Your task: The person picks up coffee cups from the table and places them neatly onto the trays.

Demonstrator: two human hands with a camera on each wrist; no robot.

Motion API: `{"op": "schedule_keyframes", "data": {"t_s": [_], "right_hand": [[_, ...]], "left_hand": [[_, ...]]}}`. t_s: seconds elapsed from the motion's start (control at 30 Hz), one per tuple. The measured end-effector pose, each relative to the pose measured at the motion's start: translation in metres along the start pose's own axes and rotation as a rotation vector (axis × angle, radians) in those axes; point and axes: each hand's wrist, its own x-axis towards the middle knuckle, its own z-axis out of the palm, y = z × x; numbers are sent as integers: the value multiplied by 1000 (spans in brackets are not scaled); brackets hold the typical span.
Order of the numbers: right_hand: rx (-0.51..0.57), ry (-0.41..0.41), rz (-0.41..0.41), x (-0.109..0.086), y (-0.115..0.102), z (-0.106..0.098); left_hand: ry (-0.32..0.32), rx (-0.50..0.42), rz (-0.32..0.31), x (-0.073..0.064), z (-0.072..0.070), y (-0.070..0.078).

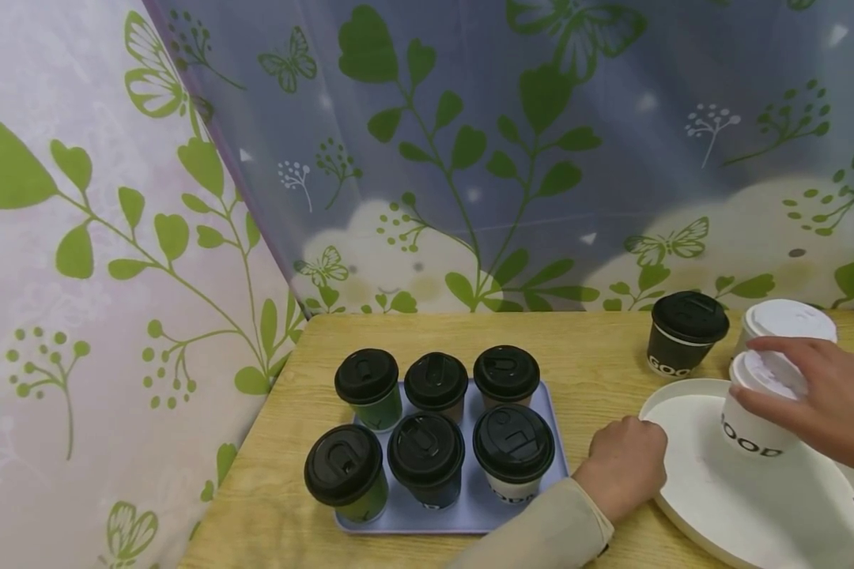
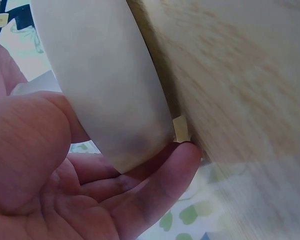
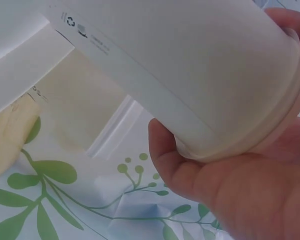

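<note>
On the right of the head view my right hand [image 1: 818, 403] grips a white paper cup [image 1: 754, 427] by its white lid. The cup stands upright over the round white tray [image 1: 726, 498]; whether its base touches the tray cannot be told. Seen from the right wrist, thumb and fingers wrap around the lid end of the cup [image 3: 200, 75]. My left hand [image 1: 628, 466] is at the tray's left edge. In the left wrist view, its thumb and fingers hold the tray's rim [image 2: 107, 90] between them.
A lilac tray [image 1: 470, 518] to the left bears several black-lidded paper cups [image 1: 427, 450] in two rows. Behind the white tray stand a black cup [image 1: 683, 336] and another white-lidded cup [image 1: 790, 318]. A leaf-patterned curtain [image 1: 455, 182] rises at the wooden table's [image 1: 270, 466] back edge.
</note>
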Motion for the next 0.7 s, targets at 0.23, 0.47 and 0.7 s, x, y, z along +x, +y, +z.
{"op": "schedule_keyframes", "data": {"t_s": [0.23, 0.47, 0.7], "right_hand": [[12, -2, -23, 5, 4, 5], [4, 9, -29, 7, 8, 8], [1, 10, -32, 10, 10, 10]], "left_hand": [[-9, 3, -3, 1, 0, 0], [-3, -2, 4, 0, 0, -1], [-2, -3, 2, 1, 0, 0]]}}
